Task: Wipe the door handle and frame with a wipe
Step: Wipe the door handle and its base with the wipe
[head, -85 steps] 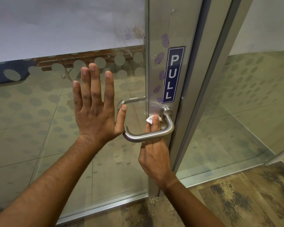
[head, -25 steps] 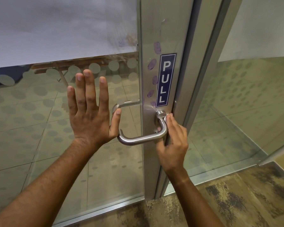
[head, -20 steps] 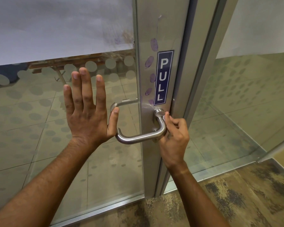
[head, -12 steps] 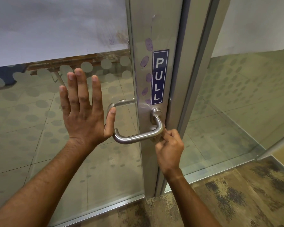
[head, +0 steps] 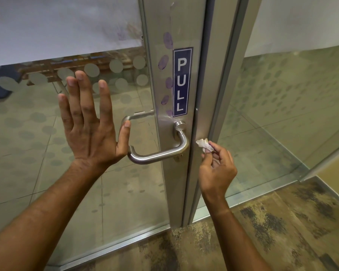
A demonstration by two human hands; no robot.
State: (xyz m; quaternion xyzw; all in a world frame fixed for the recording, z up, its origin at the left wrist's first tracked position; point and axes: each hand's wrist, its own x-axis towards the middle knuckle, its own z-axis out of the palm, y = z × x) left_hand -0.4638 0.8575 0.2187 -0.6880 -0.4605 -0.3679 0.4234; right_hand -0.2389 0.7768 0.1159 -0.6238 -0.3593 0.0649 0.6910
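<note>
A brushed-steel lever handle (head: 160, 153) sticks out from the silver door frame (head: 170, 182), below a blue PULL sign (head: 181, 82). My left hand (head: 90, 130) lies flat and spread on the glass pane, its thumb tip by the handle on the far side of the glass. My right hand (head: 215, 167) pinches a small crumpled white wipe (head: 204, 143) between thumb and fingers. The wipe sits at the frame's right edge, just right of the handle's bend, apart from the handle.
Purple fingerprint smudges (head: 165, 61) run down the frame left of the sign. A second glass panel (head: 282, 114) angles away on the right. Mottled brown carpet (head: 262, 231) covers the floor below; tiled floor shows through the glass.
My right hand has come off the handle's bend, moved right and opened slightly, so the wipe now shows at the frame edge. My left hand stays flat on the glass.
</note>
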